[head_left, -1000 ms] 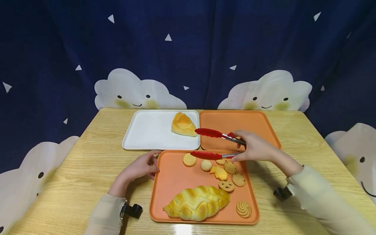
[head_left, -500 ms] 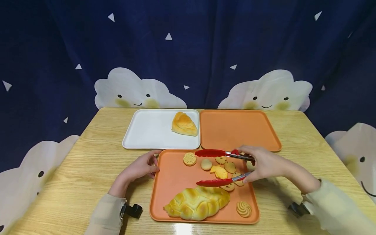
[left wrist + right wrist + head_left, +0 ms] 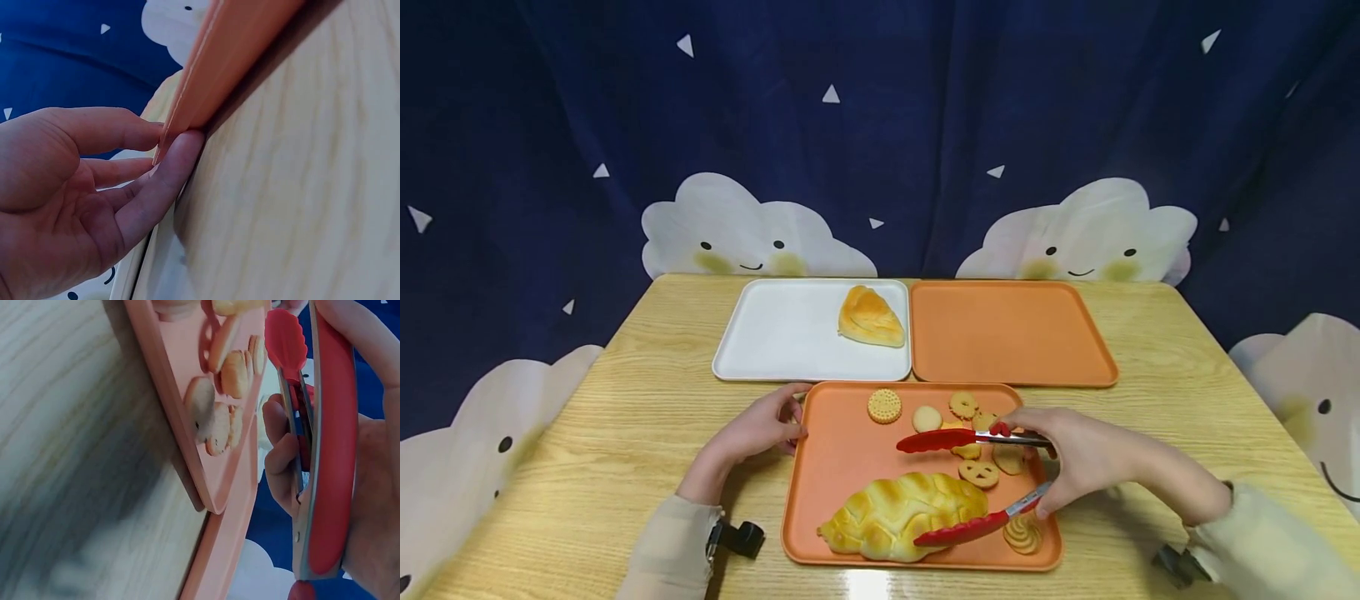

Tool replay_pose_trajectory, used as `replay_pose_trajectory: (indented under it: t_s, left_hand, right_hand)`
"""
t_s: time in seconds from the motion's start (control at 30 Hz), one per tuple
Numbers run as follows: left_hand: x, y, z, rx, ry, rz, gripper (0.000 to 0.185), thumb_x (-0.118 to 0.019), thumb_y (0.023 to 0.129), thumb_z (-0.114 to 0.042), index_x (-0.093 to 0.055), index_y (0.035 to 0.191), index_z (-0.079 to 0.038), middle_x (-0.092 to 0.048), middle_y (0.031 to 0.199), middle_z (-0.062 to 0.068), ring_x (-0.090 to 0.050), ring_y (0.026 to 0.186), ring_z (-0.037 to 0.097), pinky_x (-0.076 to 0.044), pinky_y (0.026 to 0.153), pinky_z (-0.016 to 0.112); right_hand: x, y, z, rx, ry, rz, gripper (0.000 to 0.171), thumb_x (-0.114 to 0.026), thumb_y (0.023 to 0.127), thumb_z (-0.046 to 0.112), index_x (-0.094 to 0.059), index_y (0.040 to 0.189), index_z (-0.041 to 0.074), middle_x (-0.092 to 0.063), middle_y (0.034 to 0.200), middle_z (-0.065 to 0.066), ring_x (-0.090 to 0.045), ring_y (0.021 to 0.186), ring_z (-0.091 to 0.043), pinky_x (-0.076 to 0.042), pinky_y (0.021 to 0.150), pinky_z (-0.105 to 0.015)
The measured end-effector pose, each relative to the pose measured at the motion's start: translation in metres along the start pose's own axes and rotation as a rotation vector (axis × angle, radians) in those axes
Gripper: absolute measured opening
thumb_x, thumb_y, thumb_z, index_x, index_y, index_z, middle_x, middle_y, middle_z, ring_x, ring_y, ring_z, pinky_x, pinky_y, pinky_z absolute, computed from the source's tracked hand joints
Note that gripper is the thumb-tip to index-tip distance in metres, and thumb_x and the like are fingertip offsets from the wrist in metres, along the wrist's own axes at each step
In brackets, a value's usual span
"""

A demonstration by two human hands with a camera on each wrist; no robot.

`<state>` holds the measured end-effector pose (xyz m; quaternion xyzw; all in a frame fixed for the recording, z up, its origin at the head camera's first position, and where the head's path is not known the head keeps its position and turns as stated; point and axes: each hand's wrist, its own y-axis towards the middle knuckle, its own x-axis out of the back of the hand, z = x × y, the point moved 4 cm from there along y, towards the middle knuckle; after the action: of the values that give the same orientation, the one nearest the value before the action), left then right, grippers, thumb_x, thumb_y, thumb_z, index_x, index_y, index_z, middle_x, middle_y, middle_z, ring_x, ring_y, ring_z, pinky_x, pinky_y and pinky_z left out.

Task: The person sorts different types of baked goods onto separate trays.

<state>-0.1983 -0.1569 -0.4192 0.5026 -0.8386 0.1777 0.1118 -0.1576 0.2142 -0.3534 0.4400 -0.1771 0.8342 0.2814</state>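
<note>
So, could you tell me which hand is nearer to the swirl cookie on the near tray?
Right. The right hand holds the tongs just beside the swirl cookie; the left hand touches the tray's far-left edge.

The person's right hand (image 3: 1078,467) covers the hinge end of the red-tipped metal tongs (image 3: 970,482), and it hides part of the round biscuits (image 3: 1009,458) lying just beyond that grip. The lower red tong tip crosses the near edge of the long plaited golden bread loaf (image 3: 902,515) and the swirled biscuit (image 3: 1022,536) beside it. In the right wrist view the tongs (image 3: 325,456) are cut off at the bottom edge and the wooden bench (image 3: 69,506) is blurred. In the left wrist view the left hand (image 3: 81,194) runs past the left edge, and only the rim of the near orange rectangular tray (image 3: 215,69) shows.
</note>
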Motion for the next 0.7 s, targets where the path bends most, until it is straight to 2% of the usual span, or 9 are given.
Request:
replay_pose_trajectory:
  t_s: [0.17, 0.4, 0.7]
  left_hand:
    - [-0.001, 0.000, 0.002, -0.005, -0.012, 0.005, 0.064, -0.056, 0.079, 0.005, -0.028, 0.137, 0.004, -0.046, 0.086, 0.015, -0.054, 0.067, 0.019, -0.056, 0.056, 0.035]
    - [0.000, 0.001, 0.003, -0.011, -0.014, 0.003, 0.064, -0.056, 0.079, 0.005, -0.028, 0.136, 0.005, -0.045, 0.086, 0.014, -0.053, 0.067, 0.018, -0.056, 0.056, 0.035]
    - [0.000, 0.001, 0.003, 0.007, -0.003, -0.004, 0.064, -0.056, 0.080, 0.004, -0.028, 0.137, 0.003, -0.045, 0.087, 0.014, -0.054, 0.068, 0.019, -0.056, 0.057, 0.035]
  right_hand:
    - [-0.007, 0.000, 0.000, -0.003, -0.056, 0.011, 0.084, -0.079, 0.056, 0.055, -0.050, 0.124, 0.017, -0.053, 0.117, 0.012, -0.052, 0.103, -0.007, -0.049, 0.083, -0.027]
    - [-0.015, 0.003, -0.002, -0.088, -0.135, 0.071, 0.092, -0.072, 0.058, 0.063, -0.047, 0.128, 0.011, -0.052, 0.123, 0.002, -0.052, 0.110, -0.019, -0.049, 0.087, -0.037]
    - [-0.020, 0.006, -0.001, -0.070, -0.203, 0.055, 0.082, -0.072, 0.062, 0.059, -0.050, 0.125, 0.011, -0.056, 0.118, 0.004, -0.055, 0.104, -0.017, -0.050, 0.084, -0.037]
